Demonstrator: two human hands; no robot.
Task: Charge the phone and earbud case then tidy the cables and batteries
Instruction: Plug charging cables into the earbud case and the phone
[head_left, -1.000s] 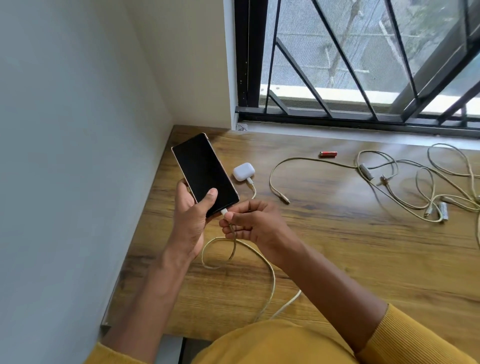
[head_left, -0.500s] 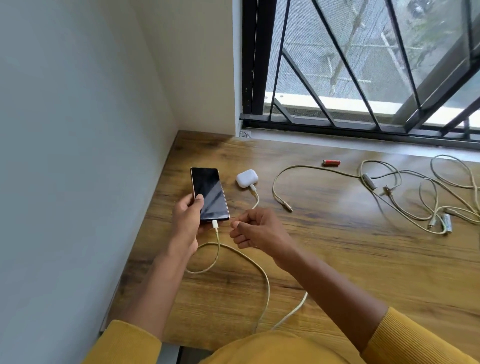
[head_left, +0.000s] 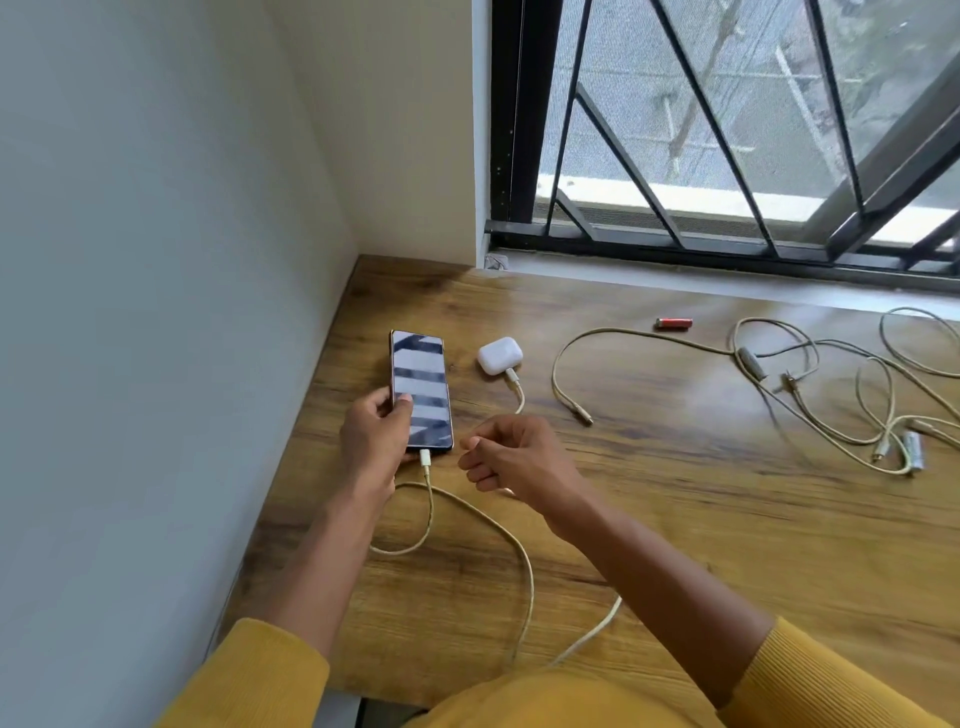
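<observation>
I see the phone (head_left: 421, 392) lying flat on the wooden table (head_left: 675, 519), near the left wall. It is a slim dark slab with a thin gold-toned edge; its glossy screen faces up and mirrors the window bars as pale stripes. Its long axis runs away from me toward the back wall, with the charging port at the near end. A cream cable (head_left: 498, 525) is plugged into that port; from there it curls in a loop over the table and runs off the near edge.

My left hand (head_left: 376, 436) grips the phone at its lower left edge, thumb laid on the screen, fingers wrapped at the side. My right hand (head_left: 511, 457) hovers just right of the plug, fingers curled loosely inward; I see nothing held in it.

The white earbud case (head_left: 500, 355) sits just right of the phone's far end, apart from it, with its own cream plug (head_left: 513, 376) seated in its near side.

Further right lies a tangle of cream cables (head_left: 810, 395). A red battery (head_left: 673, 323) lies on its side near the window sill. A silver battery (head_left: 914, 451) lies at the near edge of the tangle.
</observation>
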